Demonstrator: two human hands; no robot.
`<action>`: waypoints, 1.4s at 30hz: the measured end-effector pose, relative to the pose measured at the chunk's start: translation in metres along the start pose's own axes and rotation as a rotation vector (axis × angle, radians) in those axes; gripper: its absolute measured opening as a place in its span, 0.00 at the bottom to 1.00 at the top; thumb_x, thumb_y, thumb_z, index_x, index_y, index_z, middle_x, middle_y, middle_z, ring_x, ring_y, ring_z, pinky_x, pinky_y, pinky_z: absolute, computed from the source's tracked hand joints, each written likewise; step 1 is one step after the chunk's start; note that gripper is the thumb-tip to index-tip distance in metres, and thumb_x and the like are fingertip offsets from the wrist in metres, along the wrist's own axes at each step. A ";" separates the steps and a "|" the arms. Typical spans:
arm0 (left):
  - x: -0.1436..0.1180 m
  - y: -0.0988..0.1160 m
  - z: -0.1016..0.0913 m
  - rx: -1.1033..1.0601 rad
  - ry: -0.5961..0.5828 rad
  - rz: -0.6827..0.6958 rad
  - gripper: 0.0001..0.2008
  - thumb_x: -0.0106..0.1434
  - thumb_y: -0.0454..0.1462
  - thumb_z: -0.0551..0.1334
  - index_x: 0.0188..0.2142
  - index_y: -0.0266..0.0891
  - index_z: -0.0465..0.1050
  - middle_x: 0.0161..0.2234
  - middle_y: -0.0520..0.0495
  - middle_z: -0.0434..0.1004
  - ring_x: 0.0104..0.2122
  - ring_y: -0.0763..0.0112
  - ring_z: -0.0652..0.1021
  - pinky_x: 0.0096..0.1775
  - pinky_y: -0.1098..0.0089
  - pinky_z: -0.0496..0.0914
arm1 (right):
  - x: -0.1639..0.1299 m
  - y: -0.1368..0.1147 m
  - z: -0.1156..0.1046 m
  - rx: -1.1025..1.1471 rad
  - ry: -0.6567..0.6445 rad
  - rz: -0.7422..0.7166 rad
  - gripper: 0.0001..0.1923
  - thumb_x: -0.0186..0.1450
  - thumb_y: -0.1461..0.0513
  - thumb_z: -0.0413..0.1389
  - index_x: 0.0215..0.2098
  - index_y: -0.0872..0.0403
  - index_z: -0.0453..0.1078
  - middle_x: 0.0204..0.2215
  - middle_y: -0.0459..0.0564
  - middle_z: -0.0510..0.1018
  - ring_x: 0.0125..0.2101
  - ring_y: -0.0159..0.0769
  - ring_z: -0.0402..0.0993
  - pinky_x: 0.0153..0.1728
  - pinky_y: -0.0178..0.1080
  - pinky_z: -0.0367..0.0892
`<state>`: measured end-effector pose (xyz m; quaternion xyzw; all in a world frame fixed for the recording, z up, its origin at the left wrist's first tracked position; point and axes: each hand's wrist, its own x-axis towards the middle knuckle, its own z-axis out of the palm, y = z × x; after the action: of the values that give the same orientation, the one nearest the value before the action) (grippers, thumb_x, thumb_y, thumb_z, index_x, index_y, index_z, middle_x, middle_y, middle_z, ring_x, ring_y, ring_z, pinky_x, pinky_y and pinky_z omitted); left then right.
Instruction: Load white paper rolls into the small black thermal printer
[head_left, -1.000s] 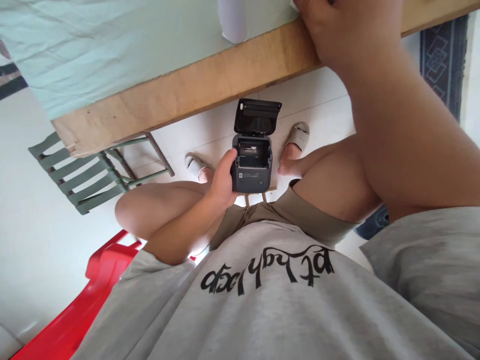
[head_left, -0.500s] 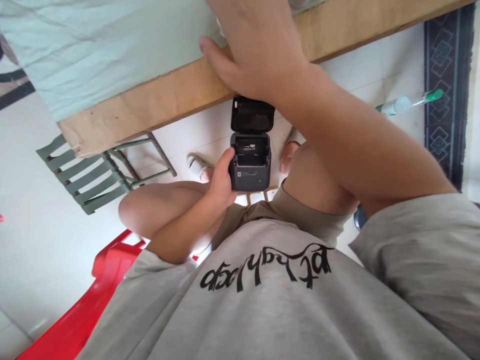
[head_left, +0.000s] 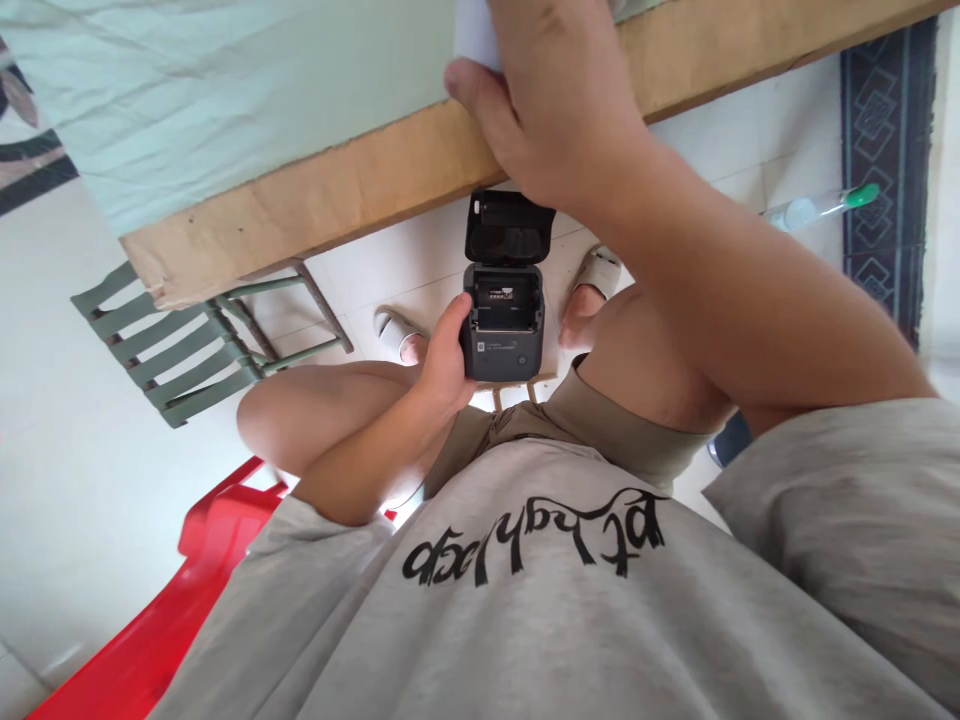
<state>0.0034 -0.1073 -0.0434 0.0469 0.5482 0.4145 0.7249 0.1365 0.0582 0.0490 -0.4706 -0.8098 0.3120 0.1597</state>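
My left hand (head_left: pixel 448 355) is wrapped round the side of a small dark grey portable printer (head_left: pixel 504 350), held low above my lap. Its black lid (head_left: pixel 508 228) is swung up, so the hollow compartment with a small white label inside shows. Over the table edge, my right hand (head_left: pixel 559 95) is closed around a smooth white object (head_left: pixel 475 36). Only part of that object shows beside the thumb; the other fingertips are out of sight, and its exact kind cannot be made out.
A table with a pale green cloth (head_left: pixel 247 90) and a wooden edge (head_left: pixel 315 205) spans the top. Below it stands a green slatted folding stool (head_left: pixel 169 355). A red plastic chair (head_left: pixel 217 540) is at my left. On the floor at right lies a clear bottle with a green cap (head_left: pixel 862 195).
My right hand has shifted slightly to the right, and more of the white object shows beside its thumb. The left hand and the open printer have stayed almost still.
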 end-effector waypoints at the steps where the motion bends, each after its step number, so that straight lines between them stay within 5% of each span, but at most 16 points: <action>1: 0.000 0.000 0.000 -0.002 -0.004 -0.001 0.18 0.68 0.55 0.67 0.37 0.43 0.78 0.33 0.48 0.87 0.45 0.54 0.90 0.46 0.60 0.86 | -0.011 0.000 -0.004 -0.104 0.009 -0.035 0.42 0.72 0.63 0.43 0.84 0.64 0.44 0.82 0.53 0.47 0.83 0.47 0.41 0.83 0.52 0.33; 5: 0.000 -0.001 -0.003 -0.006 0.019 0.003 0.18 0.67 0.54 0.68 0.38 0.43 0.78 0.32 0.49 0.86 0.44 0.54 0.89 0.45 0.60 0.85 | -0.057 0.001 -0.013 -0.007 0.089 -0.399 0.44 0.68 0.61 0.45 0.78 0.76 0.52 0.75 0.65 0.62 0.68 0.43 0.69 0.71 0.46 0.67; 7: 0.000 -0.002 -0.004 -0.006 0.044 0.029 0.17 0.67 0.53 0.69 0.37 0.42 0.78 0.32 0.49 0.86 0.44 0.56 0.89 0.45 0.62 0.85 | -0.075 -0.001 -0.013 0.161 -0.080 -0.331 0.43 0.71 0.57 0.49 0.80 0.64 0.51 0.73 0.60 0.65 0.52 0.33 0.76 0.54 0.38 0.76; 10: 0.001 -0.003 -0.003 -0.012 0.047 0.102 0.16 0.66 0.51 0.70 0.37 0.41 0.78 0.32 0.50 0.85 0.43 0.61 0.88 0.44 0.67 0.83 | -0.087 -0.005 -0.007 0.198 -0.335 -0.103 0.42 0.68 0.58 0.59 0.79 0.40 0.56 0.63 0.48 0.75 0.42 0.29 0.75 0.44 0.33 0.72; 15: 0.002 -0.001 0.002 -0.032 0.049 0.093 0.14 0.68 0.50 0.68 0.36 0.42 0.76 0.32 0.51 0.85 0.44 0.61 0.88 0.45 0.66 0.83 | -0.079 0.004 0.014 -0.095 -0.509 -0.025 0.33 0.67 0.63 0.63 0.70 0.49 0.68 0.51 0.50 0.82 0.49 0.39 0.78 0.47 0.38 0.65; 20: 0.003 -0.003 0.007 -0.040 0.056 0.076 0.14 0.68 0.50 0.68 0.37 0.42 0.77 0.34 0.50 0.86 0.47 0.59 0.89 0.48 0.65 0.84 | -0.080 0.012 0.022 -0.241 -0.528 0.020 0.26 0.70 0.63 0.60 0.66 0.49 0.71 0.56 0.51 0.82 0.53 0.44 0.79 0.39 0.37 0.53; 27: 0.004 -0.002 0.012 -0.016 0.040 0.005 0.15 0.70 0.51 0.65 0.37 0.43 0.76 0.31 0.50 0.85 0.43 0.59 0.89 0.43 0.65 0.84 | -0.085 0.010 0.028 -0.310 -0.433 0.043 0.17 0.70 0.65 0.59 0.56 0.55 0.73 0.50 0.53 0.83 0.42 0.36 0.77 0.35 0.36 0.49; 34: 0.005 -0.006 0.009 -0.003 0.038 0.013 0.14 0.68 0.50 0.69 0.38 0.41 0.77 0.32 0.52 0.85 0.37 0.66 0.88 0.40 0.69 0.81 | -0.082 0.012 0.026 -0.314 -0.618 0.086 0.20 0.73 0.61 0.57 0.62 0.51 0.74 0.46 0.53 0.85 0.35 0.35 0.75 0.35 0.36 0.51; 42: 0.004 0.001 0.016 -0.010 0.048 0.054 0.16 0.68 0.52 0.67 0.36 0.42 0.76 0.34 0.49 0.86 0.48 0.57 0.88 0.48 0.64 0.84 | -0.086 0.010 0.028 -0.316 -0.431 0.078 0.22 0.70 0.63 0.53 0.61 0.53 0.74 0.42 0.53 0.84 0.35 0.36 0.73 0.36 0.36 0.52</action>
<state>0.0165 -0.0979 -0.0400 0.0481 0.5618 0.4377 0.7004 0.1712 -0.0220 0.0237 -0.4430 -0.8450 0.2808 -0.1041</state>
